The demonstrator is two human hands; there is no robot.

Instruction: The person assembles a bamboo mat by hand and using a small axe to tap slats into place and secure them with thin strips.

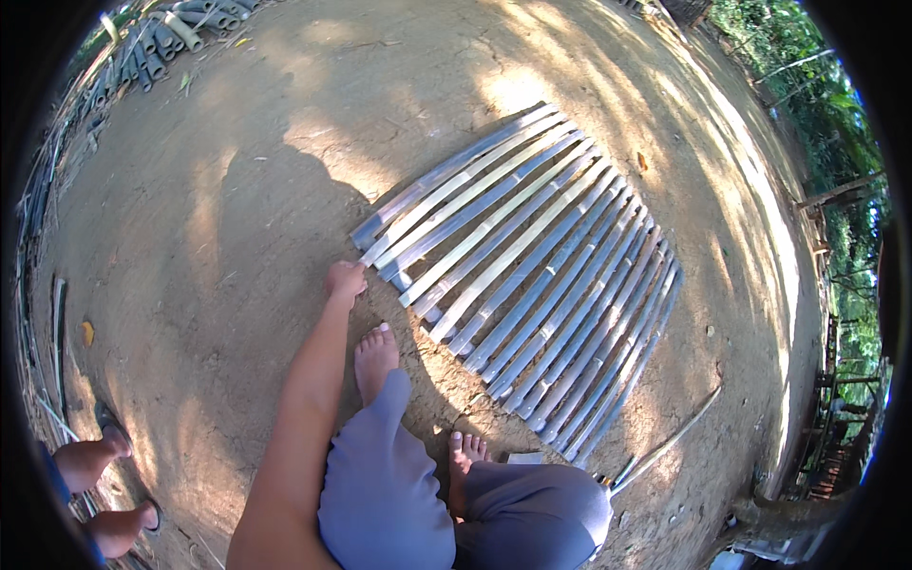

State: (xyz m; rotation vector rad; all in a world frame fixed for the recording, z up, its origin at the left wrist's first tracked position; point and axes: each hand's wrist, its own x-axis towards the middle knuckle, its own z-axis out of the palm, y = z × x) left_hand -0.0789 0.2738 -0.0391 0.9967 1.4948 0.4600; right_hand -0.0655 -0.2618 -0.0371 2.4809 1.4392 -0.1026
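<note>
In front of me on the ground lies a row of split bamboo slats (pixel 532 285), side by side with narrow gaps, some pale and some grey. My left hand (pixel 347 278) is at the near end of a pale bamboo slat (pixel 418 211) on the row's left side, its fingers closed at that tip. Under the near ends of the slats, parts of a crosspiece (pixel 432 314) show through the gaps. My right hand is out of sight. My bare left foot (pixel 377 364) and right foot (pixel 467 451) are close to the row's near edge.
A pile of bamboo poles (pixel 157 47) lies at the far left. Another person's feet (pixel 119 442) stand at the lower left. A long thin stick (pixel 674 439) lies right of my knee. Greenery (pixel 798 85) borders the dirt ground at the right.
</note>
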